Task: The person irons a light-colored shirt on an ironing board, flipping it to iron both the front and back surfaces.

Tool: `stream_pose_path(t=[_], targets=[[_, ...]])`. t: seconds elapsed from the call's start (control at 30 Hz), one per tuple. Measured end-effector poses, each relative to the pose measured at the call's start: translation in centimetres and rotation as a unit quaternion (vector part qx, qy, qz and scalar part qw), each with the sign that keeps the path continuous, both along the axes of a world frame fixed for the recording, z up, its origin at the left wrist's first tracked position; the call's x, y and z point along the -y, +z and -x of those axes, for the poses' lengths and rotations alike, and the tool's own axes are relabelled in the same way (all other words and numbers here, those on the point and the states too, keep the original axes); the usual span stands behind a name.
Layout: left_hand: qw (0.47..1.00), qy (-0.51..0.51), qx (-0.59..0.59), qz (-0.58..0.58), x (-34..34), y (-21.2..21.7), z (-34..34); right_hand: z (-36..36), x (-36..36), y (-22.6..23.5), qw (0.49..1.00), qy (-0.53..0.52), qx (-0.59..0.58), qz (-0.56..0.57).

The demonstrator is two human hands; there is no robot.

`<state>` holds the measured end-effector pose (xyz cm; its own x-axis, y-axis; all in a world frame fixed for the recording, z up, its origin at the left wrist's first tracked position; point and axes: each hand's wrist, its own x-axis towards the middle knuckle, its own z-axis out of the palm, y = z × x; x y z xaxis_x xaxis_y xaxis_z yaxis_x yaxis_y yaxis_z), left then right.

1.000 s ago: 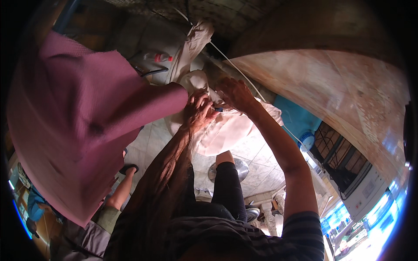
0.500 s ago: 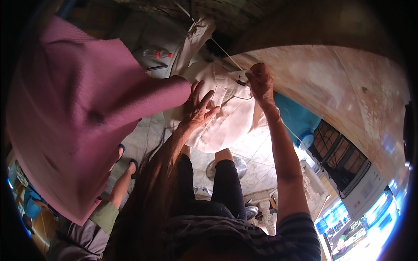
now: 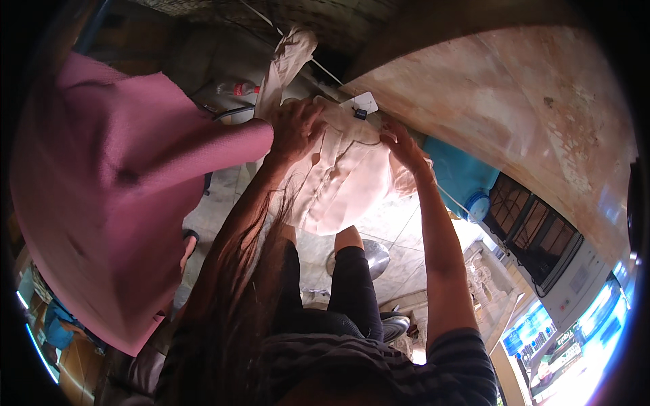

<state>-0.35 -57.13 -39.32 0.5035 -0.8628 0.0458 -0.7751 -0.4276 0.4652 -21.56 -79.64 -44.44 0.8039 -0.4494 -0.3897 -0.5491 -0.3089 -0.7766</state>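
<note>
A cream shirt [image 3: 338, 183] with a front placket hangs spread out above my knees. One long sleeve [image 3: 291, 57] stretches away beyond it. At its neck show a white tag [image 3: 366, 101] and a small dark label [image 3: 361, 114]. My left hand [image 3: 298, 128] lies over the shirt's upper left part, its bent fingers gathered on the cloth. My right hand [image 3: 404, 145] pinches the shirt's upper right edge, beside the neck. What lies under the shirt is hidden.
A large pink textured sheet [image 3: 135, 176] with a rolled edge fills the left, close to my left hand. A bottle with a red label [image 3: 237, 88] lies beyond it. To the right are a turquoise container [image 3: 460, 172] and a broad, stained pale panel [image 3: 542, 108]. A metal stool [image 3: 376, 259] stands below.
My left hand has moved up and away, from spread fingers on the shirt front to bent fingers at its upper left. My right hand has come down from the collar; the white tag now shows.
</note>
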Motion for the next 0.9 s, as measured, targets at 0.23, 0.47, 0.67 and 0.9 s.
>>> stream_pose_path(t=[0.23, 0.47, 0.67, 0.9], targets=[[0.998, 0.062, 0.013, 0.022, -2.0, -0.3, -0.3, -2.6, 0.3, 2.0, 0.99, 0.058, 0.018, 0.126], [0.988, 0.137, -0.031, 0.063, -9.6, 2.7, 0.3, 0.6, -2.0, 4.1, 0.953, -0.075, 0.078, 0.282], [0.952, 0.262, -0.109, 0.115, -17.3, 2.8, 3.0, -0.5, -11.8, 7.1, 0.962, 0.019, 0.059, 0.267], [0.743, 0.438, -0.476, 0.169, -19.9, -2.5, 8.1, -2.8, -8.7, 6.0, 0.967, -0.035, 0.102, 0.23]])
